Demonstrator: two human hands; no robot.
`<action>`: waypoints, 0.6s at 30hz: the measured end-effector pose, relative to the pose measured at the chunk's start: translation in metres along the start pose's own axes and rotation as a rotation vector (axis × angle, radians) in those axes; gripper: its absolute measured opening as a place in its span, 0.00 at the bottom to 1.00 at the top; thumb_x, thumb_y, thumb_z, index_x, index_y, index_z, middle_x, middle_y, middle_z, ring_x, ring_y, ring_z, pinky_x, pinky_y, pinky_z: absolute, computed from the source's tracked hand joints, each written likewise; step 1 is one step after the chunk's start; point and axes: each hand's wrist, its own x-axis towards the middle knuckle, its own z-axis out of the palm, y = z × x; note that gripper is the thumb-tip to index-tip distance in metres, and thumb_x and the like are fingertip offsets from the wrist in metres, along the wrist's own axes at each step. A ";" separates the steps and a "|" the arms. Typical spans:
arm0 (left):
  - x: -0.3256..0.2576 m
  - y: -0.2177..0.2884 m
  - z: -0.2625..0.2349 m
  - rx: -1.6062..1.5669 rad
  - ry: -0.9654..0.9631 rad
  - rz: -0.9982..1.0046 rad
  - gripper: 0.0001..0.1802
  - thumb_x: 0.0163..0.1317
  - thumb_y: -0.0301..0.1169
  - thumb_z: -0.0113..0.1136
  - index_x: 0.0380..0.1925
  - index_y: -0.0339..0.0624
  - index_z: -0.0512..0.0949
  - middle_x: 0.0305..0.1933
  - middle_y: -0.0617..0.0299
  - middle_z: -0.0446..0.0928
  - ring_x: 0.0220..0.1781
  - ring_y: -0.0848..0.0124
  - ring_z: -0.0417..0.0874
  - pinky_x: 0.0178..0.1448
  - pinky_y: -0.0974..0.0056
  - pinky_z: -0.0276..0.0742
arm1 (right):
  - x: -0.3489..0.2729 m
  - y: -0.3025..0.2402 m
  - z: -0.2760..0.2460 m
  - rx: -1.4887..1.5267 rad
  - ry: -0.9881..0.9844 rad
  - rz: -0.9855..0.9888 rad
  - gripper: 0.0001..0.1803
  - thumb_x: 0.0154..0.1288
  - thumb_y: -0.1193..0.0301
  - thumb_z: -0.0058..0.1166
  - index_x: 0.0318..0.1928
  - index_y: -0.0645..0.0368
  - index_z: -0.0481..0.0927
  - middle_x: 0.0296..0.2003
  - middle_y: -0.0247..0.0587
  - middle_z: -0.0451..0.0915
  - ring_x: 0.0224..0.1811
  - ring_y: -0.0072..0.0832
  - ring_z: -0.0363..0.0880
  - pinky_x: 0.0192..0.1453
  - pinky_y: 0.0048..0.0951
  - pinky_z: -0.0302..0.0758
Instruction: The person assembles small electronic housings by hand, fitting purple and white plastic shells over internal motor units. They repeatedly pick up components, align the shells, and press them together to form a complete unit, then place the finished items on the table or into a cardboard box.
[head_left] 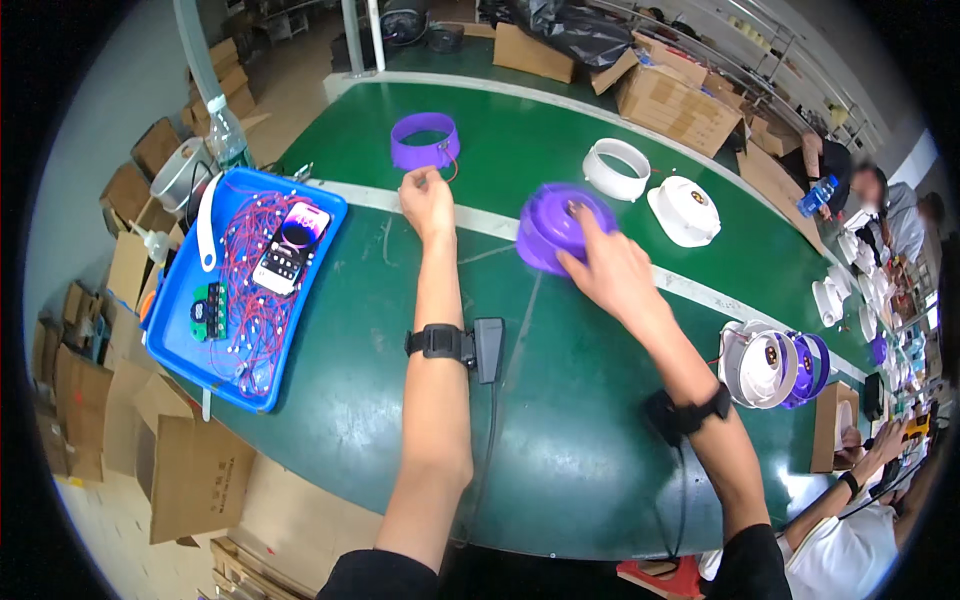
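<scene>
My right hand (612, 268) grips a purple plastic housing (545, 240) with a round raised top and a wider brim. The housing is smeared by motion, with my fingers over its right side. Just below a purple plastic ring (405, 156), my left hand (428, 205) is closed with its fingers curled in. What those fingers hold, if anything, is hidden. A short red wire hangs from the ring's right side, close to my fingertips. Beyond my right hand lie a white ring (603, 182) and a white housing (684, 212) of similar shape.
A blue tray (160, 352) at the left holds red wires, a phone (291, 248) and a green circuit board (209, 311). White and purple housings (757, 368) sit by my right forearm. A bottle (228, 140) stands behind the tray. Other people work along the right.
</scene>
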 end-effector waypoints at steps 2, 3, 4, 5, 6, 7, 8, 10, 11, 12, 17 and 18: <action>0.001 -0.002 0.003 0.009 -0.045 0.003 0.13 0.68 0.34 0.57 0.44 0.34 0.78 0.43 0.56 0.79 0.40 0.70 0.81 0.41 0.65 0.83 | 0.040 -0.007 0.017 -0.005 -0.022 0.064 0.38 0.61 0.60 0.60 0.69 0.61 0.63 0.35 0.62 0.83 0.39 0.55 0.84 0.44 0.52 0.81; 0.004 -0.005 0.000 0.018 -0.045 0.001 0.14 0.68 0.34 0.57 0.45 0.35 0.78 0.44 0.57 0.79 0.41 0.70 0.81 0.43 0.64 0.84 | 0.057 -0.008 0.028 0.015 -0.027 0.072 0.38 0.60 0.61 0.59 0.69 0.58 0.64 0.37 0.61 0.84 0.41 0.55 0.84 0.46 0.51 0.81; 0.000 -0.002 0.006 0.019 -0.061 -0.029 0.13 0.69 0.35 0.57 0.46 0.36 0.78 0.45 0.58 0.79 0.42 0.70 0.81 0.43 0.64 0.84 | 0.068 0.000 0.035 0.085 -0.071 0.001 0.38 0.61 0.61 0.58 0.70 0.56 0.63 0.41 0.62 0.83 0.44 0.56 0.83 0.49 0.52 0.80; 0.003 -0.003 0.004 0.016 -0.053 -0.028 0.14 0.69 0.35 0.57 0.46 0.36 0.77 0.44 0.57 0.78 0.42 0.69 0.81 0.43 0.64 0.84 | 0.074 0.001 0.040 0.164 -0.115 -0.081 0.38 0.61 0.61 0.57 0.71 0.53 0.63 0.44 0.64 0.82 0.47 0.58 0.82 0.53 0.54 0.78; -0.007 0.005 0.008 -0.083 -0.099 -0.097 0.14 0.68 0.36 0.57 0.46 0.36 0.77 0.45 0.57 0.78 0.44 0.69 0.80 0.45 0.63 0.84 | 0.070 0.002 0.044 0.197 -0.103 -0.072 0.36 0.61 0.62 0.57 0.69 0.53 0.65 0.45 0.62 0.82 0.48 0.57 0.81 0.54 0.53 0.77; 0.004 0.001 -0.004 -0.176 -0.094 -0.139 0.15 0.67 0.36 0.58 0.47 0.37 0.77 0.45 0.57 0.78 0.46 0.68 0.80 0.46 0.61 0.84 | 0.068 -0.009 0.046 0.249 -0.088 -0.098 0.34 0.60 0.63 0.57 0.67 0.54 0.68 0.46 0.61 0.82 0.49 0.57 0.81 0.55 0.52 0.77; 0.002 0.004 -0.009 -0.178 -0.087 -0.169 0.15 0.66 0.36 0.59 0.47 0.38 0.77 0.46 0.58 0.78 0.48 0.67 0.80 0.47 0.60 0.83 | 0.057 -0.013 0.038 0.278 -0.126 -0.093 0.30 0.61 0.63 0.57 0.64 0.55 0.71 0.47 0.60 0.82 0.50 0.56 0.81 0.55 0.51 0.77; 0.004 0.009 -0.009 -0.200 -0.155 -0.185 0.15 0.66 0.36 0.60 0.46 0.37 0.77 0.45 0.58 0.79 0.49 0.67 0.80 0.49 0.60 0.82 | 0.024 -0.016 0.000 0.326 -0.100 -0.121 0.19 0.61 0.64 0.58 0.50 0.60 0.81 0.45 0.60 0.83 0.50 0.53 0.82 0.54 0.49 0.79; 0.002 0.010 -0.008 -0.181 -0.158 -0.196 0.15 0.66 0.36 0.60 0.46 0.37 0.78 0.45 0.59 0.79 0.48 0.67 0.80 0.48 0.61 0.81 | 0.005 -0.012 -0.019 0.324 -0.089 -0.115 0.19 0.61 0.63 0.58 0.49 0.61 0.81 0.44 0.59 0.83 0.49 0.52 0.82 0.54 0.48 0.78; -0.001 0.009 -0.007 -0.174 -0.178 -0.189 0.14 0.67 0.36 0.59 0.45 0.38 0.78 0.45 0.59 0.79 0.48 0.68 0.80 0.47 0.61 0.80 | -0.017 -0.004 -0.039 0.322 -0.083 -0.110 0.18 0.62 0.63 0.57 0.47 0.62 0.81 0.43 0.58 0.83 0.48 0.52 0.82 0.54 0.47 0.78; -0.014 0.012 0.002 -0.139 -0.247 -0.182 0.11 0.68 0.35 0.57 0.44 0.40 0.79 0.44 0.61 0.80 0.45 0.71 0.80 0.44 0.65 0.79 | -0.134 0.071 -0.118 0.017 0.216 0.240 0.14 0.60 0.66 0.61 0.43 0.62 0.83 0.38 0.53 0.83 0.44 0.49 0.82 0.50 0.44 0.77; -0.016 0.013 0.004 -0.129 -0.259 -0.177 0.11 0.68 0.35 0.57 0.44 0.40 0.79 0.43 0.62 0.80 0.45 0.72 0.80 0.44 0.65 0.79 | -0.159 0.085 -0.123 -0.048 0.261 0.346 0.13 0.59 0.68 0.61 0.43 0.61 0.83 0.39 0.52 0.83 0.45 0.50 0.81 0.50 0.44 0.77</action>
